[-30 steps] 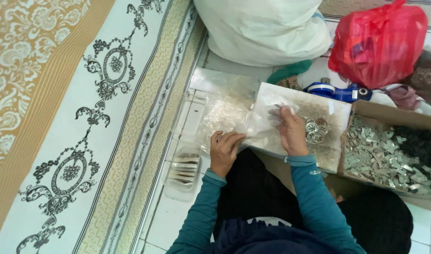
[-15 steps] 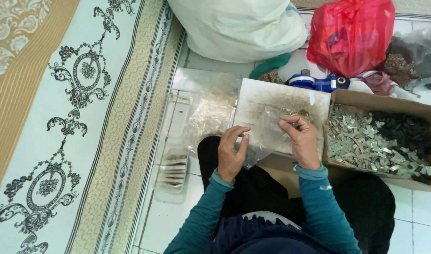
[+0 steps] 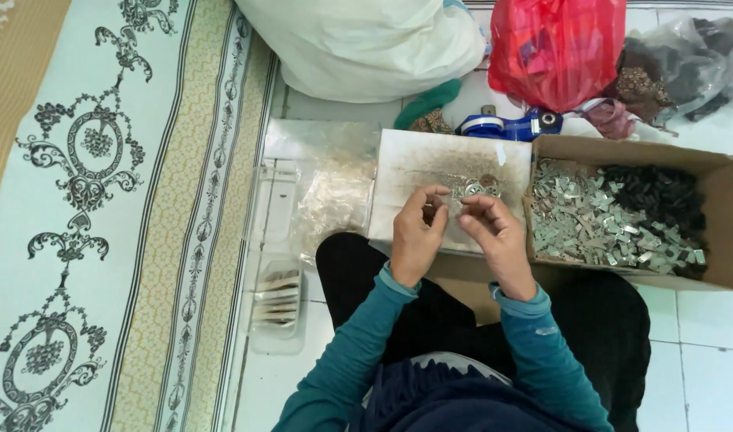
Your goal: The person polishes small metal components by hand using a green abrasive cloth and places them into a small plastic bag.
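left hand (image 3: 414,240), right hand (image 3: 494,240), fingers pinched together

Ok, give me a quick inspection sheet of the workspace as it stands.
Surface: white board on the lap, over a tiled floor.
Job's things: small pile of metal pieces on the board; cardboard box of silver and dark pieces at the right.
Clutter: clear plastic bags, clear tray, blue tape dispenser, red bag, white sack.
Grippers: left hand and right hand pinch together over the board; what they hold is too small to tell.
Cables: nothing seen.
Surroundings: patterned carpet at the left.
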